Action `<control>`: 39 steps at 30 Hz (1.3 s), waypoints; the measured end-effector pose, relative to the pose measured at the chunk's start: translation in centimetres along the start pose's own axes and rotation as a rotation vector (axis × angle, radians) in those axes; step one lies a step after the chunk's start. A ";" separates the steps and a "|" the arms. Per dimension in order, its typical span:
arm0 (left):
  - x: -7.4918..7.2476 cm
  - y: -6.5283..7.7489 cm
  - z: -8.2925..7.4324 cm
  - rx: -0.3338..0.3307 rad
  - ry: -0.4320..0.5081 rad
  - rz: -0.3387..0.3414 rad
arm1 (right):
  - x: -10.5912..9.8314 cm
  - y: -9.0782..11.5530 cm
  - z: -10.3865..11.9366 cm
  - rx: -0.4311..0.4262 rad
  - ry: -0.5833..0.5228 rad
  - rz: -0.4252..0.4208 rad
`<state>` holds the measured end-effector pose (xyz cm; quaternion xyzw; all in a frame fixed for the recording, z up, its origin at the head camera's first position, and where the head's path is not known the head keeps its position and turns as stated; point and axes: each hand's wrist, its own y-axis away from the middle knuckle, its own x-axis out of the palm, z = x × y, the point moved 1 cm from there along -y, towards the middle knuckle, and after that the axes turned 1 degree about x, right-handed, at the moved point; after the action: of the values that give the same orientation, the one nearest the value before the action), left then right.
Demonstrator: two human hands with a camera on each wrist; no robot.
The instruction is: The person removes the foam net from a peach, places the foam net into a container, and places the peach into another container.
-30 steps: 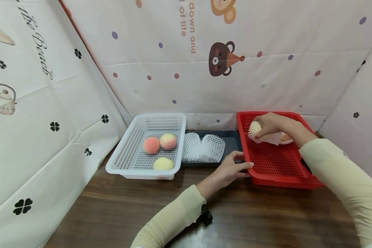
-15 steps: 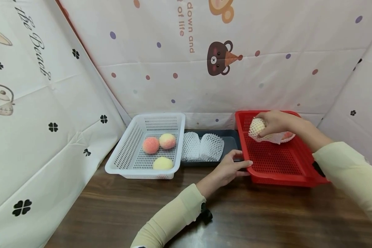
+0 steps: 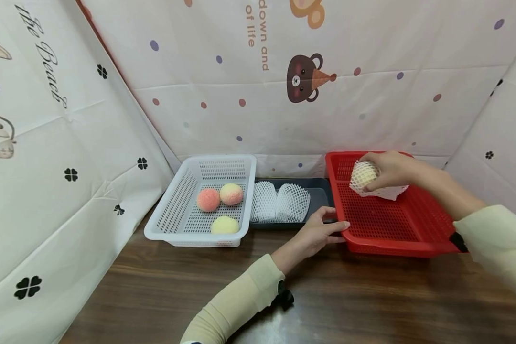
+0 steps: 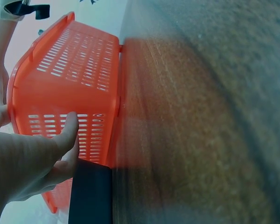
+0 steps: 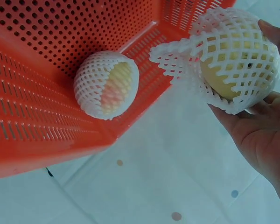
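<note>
My right hand (image 3: 391, 168) holds a pale yellow peach (image 3: 363, 176) in a white foam net over the red basket (image 3: 382, 247). In the right wrist view the fingers and thumb curl round the netted peach (image 5: 238, 56), and loose net hangs off one side. Inside the basket lies another netted peach (image 5: 107, 86), pinkish yellow, hidden behind the arm in the head view. At the basket's left side rests my left hand (image 3: 313, 234), its fingers and thumb touching the red wall (image 4: 60, 100).
A white basket (image 3: 155, 234) with three peaches (image 3: 208, 199) stands at the left. Between the baskets lies a dark tray (image 3: 320, 191) bearing two white foam nets (image 3: 293, 203). A printed cloth (image 3: 223, 119) hangs behind the brown wooden table (image 3: 163, 291).
My right hand has moved slightly to the right with the netted peach. The other netted peach, partly visible before, is now behind the hand and arm. My left hand stays at the red basket.
</note>
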<state>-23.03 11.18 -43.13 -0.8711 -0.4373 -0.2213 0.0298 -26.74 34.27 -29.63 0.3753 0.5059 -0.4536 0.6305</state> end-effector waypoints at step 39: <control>-0.7 1.0 0.1 0.011 -0.016 0.048 | 0.9 5.6 3.8 -0.059 -0.039 -0.048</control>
<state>-22.58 10.06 -43.39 -0.8829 -0.4178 -0.2114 0.0363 -20.26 32.26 -29.68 0.3356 0.5155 -0.4606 0.6400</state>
